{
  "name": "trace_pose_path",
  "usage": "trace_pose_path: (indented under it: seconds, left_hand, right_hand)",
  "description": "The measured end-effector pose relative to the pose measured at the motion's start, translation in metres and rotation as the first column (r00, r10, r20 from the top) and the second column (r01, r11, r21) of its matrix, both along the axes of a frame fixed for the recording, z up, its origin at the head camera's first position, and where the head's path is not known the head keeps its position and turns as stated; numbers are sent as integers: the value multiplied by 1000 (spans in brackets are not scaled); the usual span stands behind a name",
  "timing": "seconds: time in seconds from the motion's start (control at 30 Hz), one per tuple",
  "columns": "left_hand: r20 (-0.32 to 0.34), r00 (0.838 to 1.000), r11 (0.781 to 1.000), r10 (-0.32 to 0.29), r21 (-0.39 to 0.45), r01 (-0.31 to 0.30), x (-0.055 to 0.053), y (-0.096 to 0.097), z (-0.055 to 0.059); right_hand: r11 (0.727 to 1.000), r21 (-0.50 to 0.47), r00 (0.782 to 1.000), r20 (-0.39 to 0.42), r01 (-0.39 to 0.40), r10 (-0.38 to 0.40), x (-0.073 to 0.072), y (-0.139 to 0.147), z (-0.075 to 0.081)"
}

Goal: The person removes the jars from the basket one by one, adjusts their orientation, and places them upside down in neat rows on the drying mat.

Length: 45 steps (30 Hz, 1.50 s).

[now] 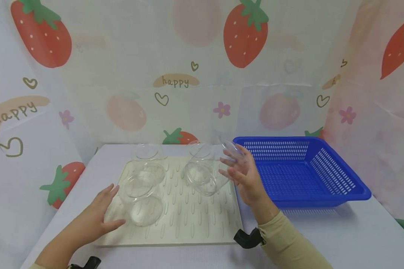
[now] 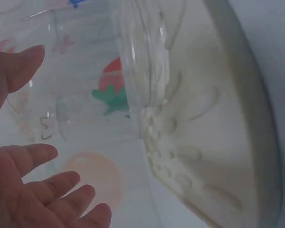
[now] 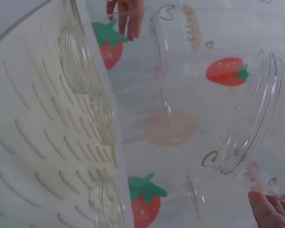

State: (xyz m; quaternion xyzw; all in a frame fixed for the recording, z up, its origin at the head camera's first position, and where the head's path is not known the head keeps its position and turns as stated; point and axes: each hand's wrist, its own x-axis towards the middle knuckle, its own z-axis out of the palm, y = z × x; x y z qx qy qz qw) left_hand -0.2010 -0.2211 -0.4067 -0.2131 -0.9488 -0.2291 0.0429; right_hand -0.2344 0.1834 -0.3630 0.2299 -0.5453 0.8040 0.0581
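Observation:
Toward the upper part of the right hand is a clear plastic jar, tilted, its wide ringed mouth pointing down and left. The fingers hold it near its closed end. Three similar clear jars stand on a cream ridged mat: a front-left jar, a back-left jar and a back-right jar, which the held jar partly overlaps in the head view. Beside the front-left jar, the left hand is spread with its thumb apart, gripping nothing. Whether it touches that jar I cannot tell.
A blue plastic basket with slotted walls stands to the right of the mat. White cloth covers the table. A curtain printed with strawberries surrounds the back and sides. Each wrist carries a black mount.

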Motion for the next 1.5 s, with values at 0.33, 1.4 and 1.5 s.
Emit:
trace_pose_path:
  seconds: [0.33,1.4,1.5]
  left_hand:
    - [193,981,991,5,-131,21,2,12,-27]
    - [414,909,980,47,-196,39,-3,16,-40]
    - [405,913,979,44,-199,41,-3,17,-39]
  right_hand:
    - [999,33,999,27,20,-21,1,1,-6]
    - [789,615,978,157,11,-135,-6,-15,-37]
    - [760,650,977,168,-11,-130,-7,-17,-43]
